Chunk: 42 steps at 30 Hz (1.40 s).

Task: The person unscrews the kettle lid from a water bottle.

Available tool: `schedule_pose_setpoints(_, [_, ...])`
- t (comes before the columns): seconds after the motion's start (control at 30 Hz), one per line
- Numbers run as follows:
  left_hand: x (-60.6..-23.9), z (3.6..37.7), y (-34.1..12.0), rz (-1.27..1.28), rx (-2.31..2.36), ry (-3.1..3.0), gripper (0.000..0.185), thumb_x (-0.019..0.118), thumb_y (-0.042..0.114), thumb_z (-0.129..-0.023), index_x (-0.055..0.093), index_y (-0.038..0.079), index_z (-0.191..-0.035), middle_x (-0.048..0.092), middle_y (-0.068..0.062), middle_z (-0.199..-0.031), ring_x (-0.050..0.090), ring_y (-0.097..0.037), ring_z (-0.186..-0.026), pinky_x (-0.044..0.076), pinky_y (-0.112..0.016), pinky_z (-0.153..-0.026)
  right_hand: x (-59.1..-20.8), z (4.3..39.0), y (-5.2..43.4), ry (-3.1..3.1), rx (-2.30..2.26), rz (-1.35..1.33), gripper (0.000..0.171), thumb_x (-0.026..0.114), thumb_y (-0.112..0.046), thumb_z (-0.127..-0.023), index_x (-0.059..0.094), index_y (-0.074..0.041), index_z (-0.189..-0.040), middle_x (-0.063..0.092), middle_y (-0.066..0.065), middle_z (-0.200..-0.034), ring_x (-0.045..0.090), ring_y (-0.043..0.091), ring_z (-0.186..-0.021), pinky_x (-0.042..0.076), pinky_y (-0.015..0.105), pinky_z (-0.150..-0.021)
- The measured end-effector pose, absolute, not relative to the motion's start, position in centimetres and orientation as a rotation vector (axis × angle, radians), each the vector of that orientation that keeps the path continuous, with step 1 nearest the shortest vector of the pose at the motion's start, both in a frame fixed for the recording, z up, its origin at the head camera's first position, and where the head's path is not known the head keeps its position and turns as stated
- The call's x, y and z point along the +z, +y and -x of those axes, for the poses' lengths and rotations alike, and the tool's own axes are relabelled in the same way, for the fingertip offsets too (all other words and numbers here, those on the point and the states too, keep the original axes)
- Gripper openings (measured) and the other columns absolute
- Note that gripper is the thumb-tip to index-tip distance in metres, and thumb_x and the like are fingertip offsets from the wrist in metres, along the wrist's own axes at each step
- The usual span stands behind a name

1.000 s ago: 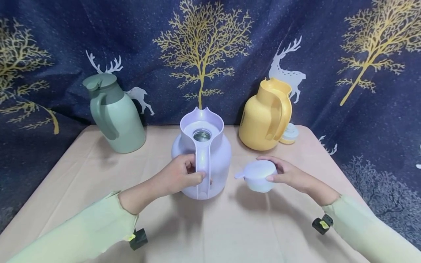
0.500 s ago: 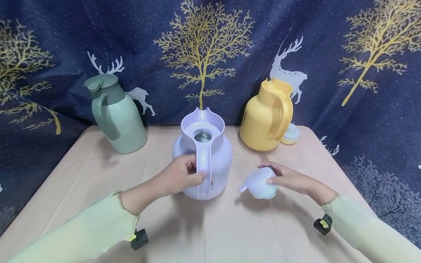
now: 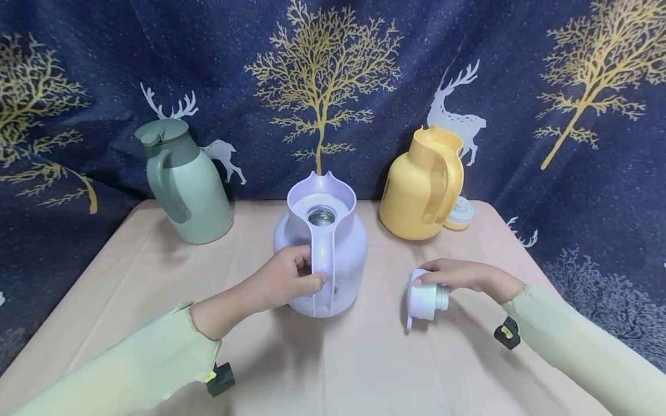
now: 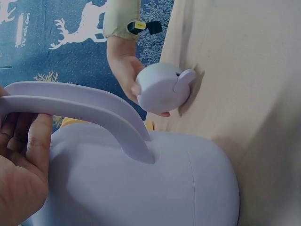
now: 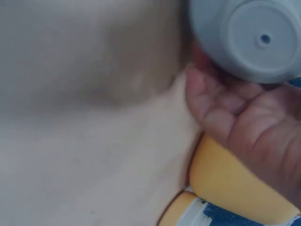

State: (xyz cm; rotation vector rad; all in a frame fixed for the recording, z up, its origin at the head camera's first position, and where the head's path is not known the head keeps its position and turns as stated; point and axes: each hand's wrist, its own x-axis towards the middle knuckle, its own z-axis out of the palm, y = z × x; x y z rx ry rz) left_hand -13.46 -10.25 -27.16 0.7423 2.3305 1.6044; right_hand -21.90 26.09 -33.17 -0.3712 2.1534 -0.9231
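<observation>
Step in hand, as judged: lilac jug steadied upright at the middle of the surface, left hand with fingers curled round its handle, right hand pinching the detached lid to the right; next move calls for a controlled lid angle. Jug smooth, open-mouthed; lid pale lilac, tipped sideways, plug rightward.

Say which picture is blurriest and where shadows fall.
The right wrist view is blurriest, its shadowed tablecloth smeared and the lid soft-edged; the head view is sharper, with shadows near the lilac jug and right sleeve; the left wrist view shows a shadow beside the jug.
</observation>
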Motion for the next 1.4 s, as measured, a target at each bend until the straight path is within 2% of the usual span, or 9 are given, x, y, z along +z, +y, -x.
schedule_pose_setpoints(0.13, [-27.3,13.5,-10.3,-0.745,1.599,2.331,0.026,0.057,0.010,-0.080,0.063,-0.011,-0.095,0.074,-0.020,-0.090,0.063,-0.006,-0.080,0.052,-0.020,-0.076,-32.6,22.6,25.4,2.180,-0.815,0.289,0.058,0.056,-0.042,-0.093,0.055,0.002,-0.130,0.066,0.002,-0.093,0.060,0.012,-0.085,0.052,0.028,-0.071])
schedule_pose_setpoints(0.4, [-27.1,13.5,-10.5,-0.746,1.603,2.333,0.026,0.058,0.011,-0.081,0.063,-0.010,-0.095,0.074,-0.020,-0.090,0.063,-0.005,-0.080,0.052,-0.020,-0.076,-31.8,22.4,22.1,2.453,-0.644,0.252,0.078,0.065,-0.053,-0.086,0.043,-0.001,-0.140,0.053,0.025,-0.133,0.058,0.030,-0.106,0.054,0.037,-0.065])
schedule_pose_setpoints(0.53, [-27.2,13.5,-10.4,-0.755,1.611,2.312,0.026,0.058,0.011,-0.081,0.063,-0.010,-0.095,0.075,-0.021,-0.090,0.064,-0.005,-0.081,0.052,-0.020,-0.076,-32.7,21.3,20.3,2.667,-0.581,0.351,0.075,0.072,-0.045,-0.082,0.050,0.006,-0.133,0.059,0.030,-0.127,0.061,0.037,-0.108,0.056,0.047,-0.076])
schedule_pose_setpoints(0.63, [-27.2,13.5,-10.4,-0.753,1.607,2.313,0.027,0.058,0.012,-0.081,0.063,-0.010,-0.096,0.075,-0.020,-0.090,0.064,-0.005,-0.081,0.052,-0.020,-0.076,-33.7,20.5,19.5,2.830,-0.509,0.458,0.068,0.077,-0.038,-0.076,0.058,0.006,-0.125,0.065,0.026,-0.116,0.063,0.037,-0.104,0.054,0.047,-0.088])
schedule_pose_setpoints(0.77, [-27.1,13.5,-10.4,-0.751,1.597,2.317,0.027,0.059,0.012,-0.081,0.063,-0.010,-0.097,0.075,-0.020,-0.091,0.064,-0.004,-0.081,0.052,-0.021,-0.078,-34.9,19.6,19.3,2.977,-0.465,0.562,0.065,0.082,-0.038,-0.069,0.063,0.001,-0.118,0.066,0.020,-0.111,0.061,0.031,-0.099,0.055,0.045,-0.083])
schedule_pose_setpoints(0.97, [-27.0,13.4,-10.4,-0.738,1.596,2.328,0.028,0.059,0.013,-0.082,0.063,-0.010,-0.098,0.074,-0.019,-0.091,0.063,-0.005,-0.081,0.052,-0.020,-0.077,-35.3,19.0,20.1,3.015,-0.580,0.694,0.068,0.086,-0.038,-0.067,0.063,0.006,-0.114,0.068,0.018,-0.108,0.062,0.032,-0.101,0.053,0.047,-0.089])
schedule_pose_setpoints(1.1, [-27.3,13.1,-10.3,-0.714,1.622,2.337,0.028,0.060,0.012,-0.085,0.063,-0.010,-0.102,0.074,-0.022,-0.094,0.065,-0.008,-0.084,0.054,-0.024,-0.080,-35.5,18.8,21.1,2.966,-0.666,0.742,0.068,0.085,-0.034,-0.072,0.061,0.009,-0.118,0.067,0.021,-0.112,0.063,0.035,-0.106,0.050,0.050,-0.094])
schedule_pose_setpoints(1.27, [-27.7,12.1,-10.0,-0.626,1.693,2.370,0.029,0.058,0.013,-0.091,0.062,-0.008,-0.111,0.074,-0.022,-0.099,0.069,-0.016,-0.090,0.055,-0.030,-0.085,-35.7,18.2,22.5,2.872,-0.788,0.736,0.079,0.086,-0.030,-0.072,0.052,0.013,-0.129,0.058,0.029,-0.128,0.056,0.044,-0.119,0.044,0.058,-0.102])
schedule_pose_setpoints(1.4, [-28.2,11.1,-9.5,-0.601,1.793,2.377,0.024,0.053,0.012,-0.096,0.059,-0.007,-0.110,0.072,-0.021,-0.095,0.066,-0.013,-0.086,0.054,-0.027,-0.082,-35.7,17.8,23.3,2.830,-0.823,0.730,0.089,0.087,-0.027,-0.071,0.044,0.014,-0.137,0.051,0.035,-0.136,0.049,0.051,-0.127,0.039,0.061,-0.107])
